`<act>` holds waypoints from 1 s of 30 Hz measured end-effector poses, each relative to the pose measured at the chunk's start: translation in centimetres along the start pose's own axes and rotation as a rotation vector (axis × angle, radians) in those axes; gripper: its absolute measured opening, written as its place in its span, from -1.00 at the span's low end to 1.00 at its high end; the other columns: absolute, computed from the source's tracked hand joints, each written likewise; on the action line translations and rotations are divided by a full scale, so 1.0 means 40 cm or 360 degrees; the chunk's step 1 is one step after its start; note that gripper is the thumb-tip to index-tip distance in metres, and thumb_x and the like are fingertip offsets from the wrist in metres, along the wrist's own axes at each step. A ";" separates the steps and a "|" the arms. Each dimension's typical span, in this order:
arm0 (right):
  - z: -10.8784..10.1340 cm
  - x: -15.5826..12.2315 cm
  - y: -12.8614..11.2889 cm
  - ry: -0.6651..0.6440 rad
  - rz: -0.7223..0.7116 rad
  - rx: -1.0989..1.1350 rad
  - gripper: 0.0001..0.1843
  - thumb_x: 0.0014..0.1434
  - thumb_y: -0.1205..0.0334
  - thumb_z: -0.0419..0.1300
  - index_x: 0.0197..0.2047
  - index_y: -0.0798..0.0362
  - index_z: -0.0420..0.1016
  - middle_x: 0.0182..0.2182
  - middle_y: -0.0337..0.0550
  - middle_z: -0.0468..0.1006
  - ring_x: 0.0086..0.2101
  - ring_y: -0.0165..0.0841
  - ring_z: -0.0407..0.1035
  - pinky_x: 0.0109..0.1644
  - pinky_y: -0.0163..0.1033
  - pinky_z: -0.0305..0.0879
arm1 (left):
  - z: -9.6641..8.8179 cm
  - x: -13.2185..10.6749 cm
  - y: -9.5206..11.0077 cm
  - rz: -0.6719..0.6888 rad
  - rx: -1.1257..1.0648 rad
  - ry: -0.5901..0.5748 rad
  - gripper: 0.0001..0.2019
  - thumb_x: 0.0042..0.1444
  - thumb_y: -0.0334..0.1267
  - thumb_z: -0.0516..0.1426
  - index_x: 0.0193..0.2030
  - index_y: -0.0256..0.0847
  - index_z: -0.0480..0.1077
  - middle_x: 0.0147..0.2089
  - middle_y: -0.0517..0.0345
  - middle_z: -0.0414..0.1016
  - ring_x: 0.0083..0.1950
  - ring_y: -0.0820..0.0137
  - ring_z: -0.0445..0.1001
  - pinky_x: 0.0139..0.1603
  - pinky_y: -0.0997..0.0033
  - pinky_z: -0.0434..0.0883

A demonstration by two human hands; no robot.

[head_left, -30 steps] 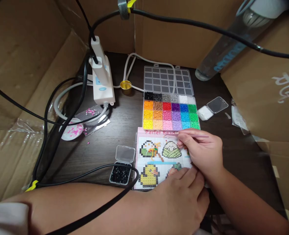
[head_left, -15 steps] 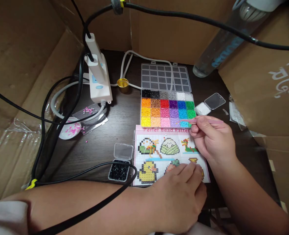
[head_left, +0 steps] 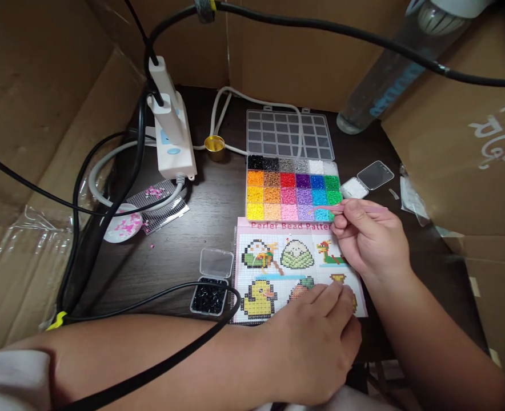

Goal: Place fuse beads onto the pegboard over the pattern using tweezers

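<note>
"While the right hand (head_left: 372,237) pinches slim pink tweezers (head_left: 333,209) between thumb and fingers, their tips show against lavender beads (head_left: 303,215) in an open clear plastic case (head_left: 269,221), just beyond a pink-edged white pattern sheet (head_left: 278,231)."

"Is a bead caught?"

"Too small to tell. The left hand (head_left: 312,342) lies palm-down on the sheet, apparently steadying it; the case presumably stands open for easy reach."

"What's hidden?"

"The left palm, so whether that grip holds anything cannot be told, and part of an orange carrot-like design (head_left: 300,291). Farther out, a tall clear bottle (head_left: 381,91) is cut off above."
</note>
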State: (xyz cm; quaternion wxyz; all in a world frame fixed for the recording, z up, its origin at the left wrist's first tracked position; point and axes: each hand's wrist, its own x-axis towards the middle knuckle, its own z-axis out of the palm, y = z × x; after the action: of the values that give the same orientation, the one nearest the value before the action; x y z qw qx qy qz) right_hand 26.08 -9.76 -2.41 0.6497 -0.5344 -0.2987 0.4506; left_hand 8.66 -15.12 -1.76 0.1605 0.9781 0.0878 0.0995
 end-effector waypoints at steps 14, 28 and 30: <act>0.011 -0.002 -0.002 0.0026 -0.0044 -0.0153 -0.84 0.01 0.14 0.42 -0.43 0.01 0.59 -0.49 -0.20 0.56 -0.56 -0.51 0.31 -0.59 -0.39 0.24 | -0.002 -0.001 0.001 0.0008 0.0012 0.0010 -0.57 0.27 -0.06 0.00 0.05 -0.40 0.41 0.26 -0.35 0.26 0.28 0.01 0.25 0.22 0.12 0.17; 0.010 -0.001 -0.002 0.0072 0.0010 -0.0094 -0.81 -0.06 0.15 0.46 -0.44 0.04 0.58 -0.50 -0.20 0.55 -0.56 -0.50 0.32 -0.59 -0.39 0.25 | -0.004 0.003 0.003 0.0023 0.0045 -0.0002 -0.56 0.26 -0.05 0.01 0.04 -0.40 0.41 0.20 -0.31 0.32 0.26 0.03 0.26 0.19 0.15 0.18; 0.010 -0.001 -0.002 0.0063 -0.0006 -0.0117 -0.79 -0.07 0.13 0.46 -0.44 0.04 0.57 -0.50 -0.20 0.55 -0.56 -0.50 0.32 -0.59 -0.39 0.24 | -0.003 0.002 0.002 0.0020 0.0045 0.0002 -0.56 0.26 -0.06 0.01 0.05 -0.40 0.41 0.21 -0.31 0.31 0.27 0.04 0.25 0.19 0.14 0.19</act>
State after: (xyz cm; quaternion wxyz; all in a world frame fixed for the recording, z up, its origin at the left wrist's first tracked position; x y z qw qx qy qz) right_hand 25.73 -9.64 -2.23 0.6363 -0.5661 -0.3031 0.4276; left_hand 8.72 -15.14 -1.59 0.1461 0.9807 0.0833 0.0999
